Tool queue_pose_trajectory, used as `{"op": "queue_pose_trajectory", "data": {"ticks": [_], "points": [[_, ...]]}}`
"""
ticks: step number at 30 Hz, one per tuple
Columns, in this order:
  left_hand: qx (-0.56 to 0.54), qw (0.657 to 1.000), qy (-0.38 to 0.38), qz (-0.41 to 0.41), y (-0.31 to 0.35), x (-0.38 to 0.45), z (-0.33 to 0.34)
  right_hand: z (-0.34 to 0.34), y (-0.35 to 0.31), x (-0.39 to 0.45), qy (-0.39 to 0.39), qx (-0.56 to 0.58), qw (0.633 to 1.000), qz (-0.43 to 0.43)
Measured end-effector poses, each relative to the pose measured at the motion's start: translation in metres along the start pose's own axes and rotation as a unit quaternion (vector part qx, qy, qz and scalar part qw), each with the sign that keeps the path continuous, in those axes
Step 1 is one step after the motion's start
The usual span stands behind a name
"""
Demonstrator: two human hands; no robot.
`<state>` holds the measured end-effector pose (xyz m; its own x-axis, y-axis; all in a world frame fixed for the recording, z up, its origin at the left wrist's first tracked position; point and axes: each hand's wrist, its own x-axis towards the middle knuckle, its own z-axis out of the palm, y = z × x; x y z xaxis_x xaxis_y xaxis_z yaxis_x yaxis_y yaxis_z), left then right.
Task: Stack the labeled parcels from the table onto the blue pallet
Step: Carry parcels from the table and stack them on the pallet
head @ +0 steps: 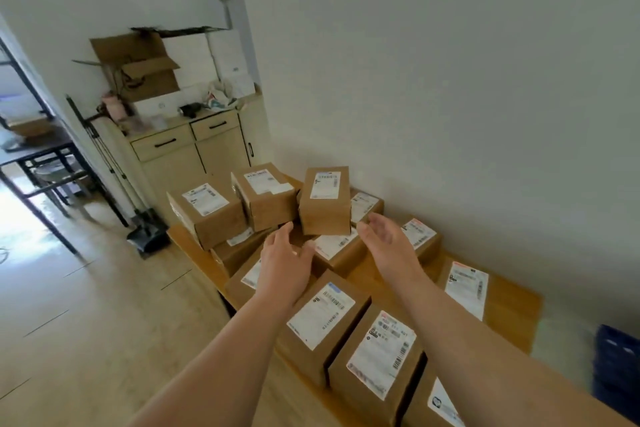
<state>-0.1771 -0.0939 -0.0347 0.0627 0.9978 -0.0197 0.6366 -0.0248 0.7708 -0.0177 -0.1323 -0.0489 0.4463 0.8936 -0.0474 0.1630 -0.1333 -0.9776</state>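
On the wooden table (512,308) against the wall, brown labeled parcels (381,354) lie in rows near the person and pile up two deep at the far end, labels facing up. Both arms reach out over the near rows toward one upright parcel (325,201) standing tall on top of the pile. Each palm faces inward, the left hand (284,256) low at the parcel's near left and the right hand (384,236) at its near right, neither touching it. Fingers on both hands are straight and loosely spread, holding nothing, a shape that suits clamping the box by its two side faces. My guess is that this top parcel comes first because it is the tallest and most exposed, so lifting it disturbs nothing beneath. Only a corner of the blue pallet (620,374) shows, low at the right edge beyond the table, so carrying the parcel there likely calls for a turn to the right.
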Motion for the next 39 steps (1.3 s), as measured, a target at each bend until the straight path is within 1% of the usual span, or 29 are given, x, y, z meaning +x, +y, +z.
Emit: {"op": "queue_pose_trajectory", "data": {"ticks": [2, 4, 8, 12, 15, 20, 23, 25, 31, 35, 39], "points": [[-0.006, 1.000, 0.012, -0.014, -0.003, 0.028, 0.002, 0.009, 0.002, 0.024, -0.004, 0.012, 1.000, 0.019], [-0.014, 0.999, 0.006, -0.030, -0.007, 0.049, 0.009, 0.019, 0.008, 0.044, -0.012, 0.013, 0.999, 0.039], [-0.028, 0.997, -0.031, -0.062, -0.019, 0.096, 0.027, 0.037, 0.013, 0.084, -0.015, -0.004, 0.998, 0.068], [-0.063, 0.994, -0.063, -0.067, -0.026, 0.157, 0.047, 0.050, 0.019, 0.134, 0.016, -0.031, 0.995, 0.089], [-0.085, 0.988, -0.092, -0.090, -0.031, 0.199, 0.060, 0.062, 0.030, 0.165, 0.041, -0.048, 0.988, 0.142], [-0.099, 0.976, -0.155, -0.119, -0.045, 0.244, 0.077, 0.079, 0.048, 0.207, 0.050, -0.052, 0.972, 0.224], [-0.104, 0.970, -0.176, -0.130, -0.048, 0.254, 0.087, 0.086, 0.053, 0.216, 0.047, -0.043, 0.967, 0.246], [-0.115, 0.969, -0.179, -0.126, -0.049, 0.255, 0.094, 0.089, 0.055, 0.218, 0.053, -0.025, 0.968, 0.245], [-0.169, 0.968, -0.170, -0.069, -0.038, 0.246, 0.099, 0.077, 0.047, 0.210, 0.147, 0.020, 0.968, 0.204], [-0.224, 0.949, -0.215, -0.055, -0.023, 0.225, 0.096, 0.051, 0.038, 0.185, 0.186, 0.136, 0.955, 0.185], [-0.242, 0.933, -0.265, -0.007, -0.002, 0.176, 0.101, 0.009, 0.035, 0.133, 0.217, 0.179, 0.942, 0.183]]}}
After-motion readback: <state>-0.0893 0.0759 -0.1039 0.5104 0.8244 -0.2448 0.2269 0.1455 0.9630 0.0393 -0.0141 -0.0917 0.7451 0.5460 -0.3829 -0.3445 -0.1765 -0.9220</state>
